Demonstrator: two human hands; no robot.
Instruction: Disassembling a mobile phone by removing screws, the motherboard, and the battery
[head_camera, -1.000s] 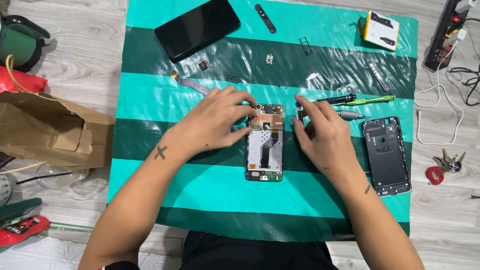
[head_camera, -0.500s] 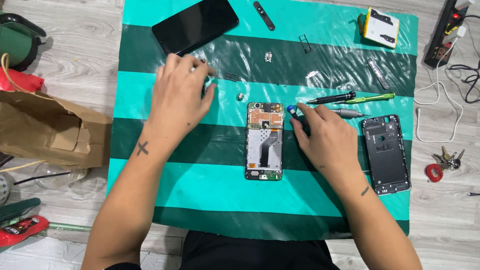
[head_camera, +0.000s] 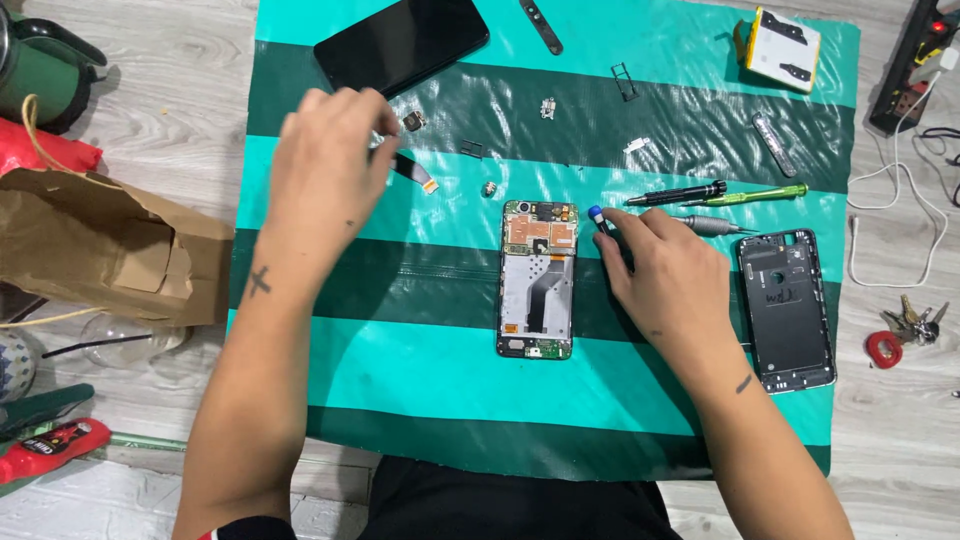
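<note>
We note a striped green mat (head_camera: 420, 300) spread over the floor. At its centre lies an opened phone (head_camera: 538, 278), circuit boards exposed, untouched by either hand. Beside it on the right rests the detached back cover (head_camera: 787, 308). Our left hand (head_camera: 325, 180) hovers over the mat's upper left, fingers pinched closed on a small flex cable (head_camera: 414, 171). Our right hand (head_camera: 668, 275) sits just right of the phone, fingers curled around a blue-capped screwdriver (head_camera: 600, 220).
</note>
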